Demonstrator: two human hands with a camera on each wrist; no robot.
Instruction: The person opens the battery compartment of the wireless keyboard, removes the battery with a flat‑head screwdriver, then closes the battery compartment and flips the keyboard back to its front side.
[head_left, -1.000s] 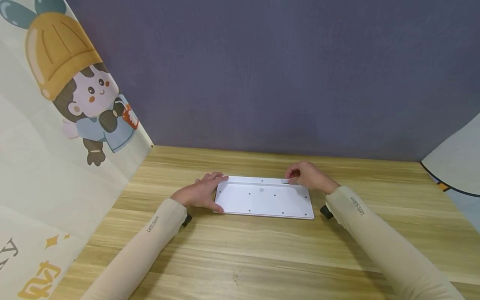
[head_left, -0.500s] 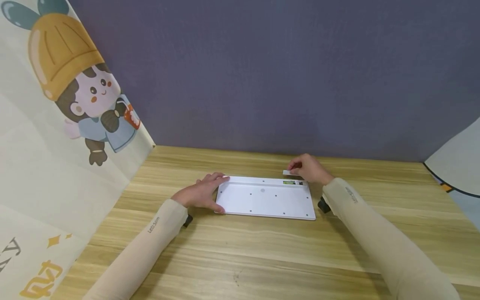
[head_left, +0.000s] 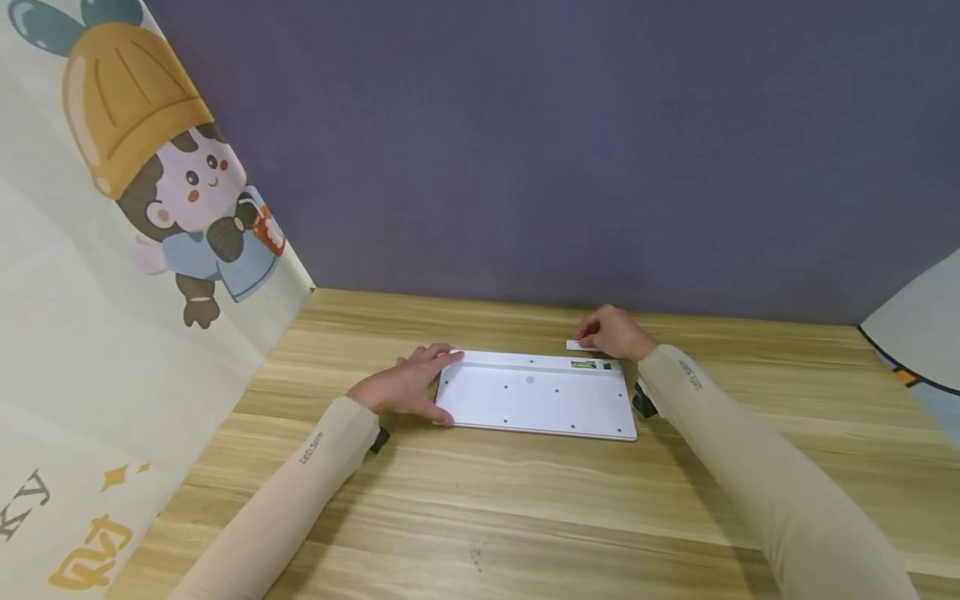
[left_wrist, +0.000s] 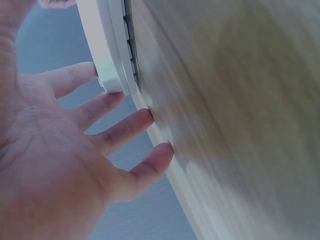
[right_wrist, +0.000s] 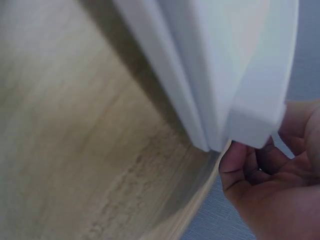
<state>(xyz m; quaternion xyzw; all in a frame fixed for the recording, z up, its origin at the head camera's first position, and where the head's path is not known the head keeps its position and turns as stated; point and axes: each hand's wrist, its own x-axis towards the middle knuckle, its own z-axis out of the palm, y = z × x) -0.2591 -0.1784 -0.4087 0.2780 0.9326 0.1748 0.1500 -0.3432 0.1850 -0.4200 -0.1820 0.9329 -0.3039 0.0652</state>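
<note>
A white keyboard (head_left: 532, 408) lies upside down on the table, screws in its underside. Near its far right corner a battery slot is uncovered, showing a green-and-yellow battery (head_left: 582, 364). My left hand (head_left: 405, 387) spans the keyboard's left end, thumb at the near corner and index finger at the far one. In the left wrist view, the outer fingers (left_wrist: 122, 131) extend fairly straight, two reaching the tabletop. Behind the slot, my right hand (head_left: 615, 333) pinches a small white battery cover (head_left: 573, 345) close over the table. The right wrist view hides the cover behind the keyboard.
The wood-grain table (head_left: 465, 508) ends at a dark blue-grey partition (head_left: 562, 158) just behind the right hand. A pale printed wall panel (head_left: 52, 275) stands along the left side. At the far right is another pale panel (head_left: 926, 321).
My right hand has moved back from the keyboard's far edge with the cover, baring the battery slot. Over the last half second it barely moves. The left hand stays on the keyboard.
</note>
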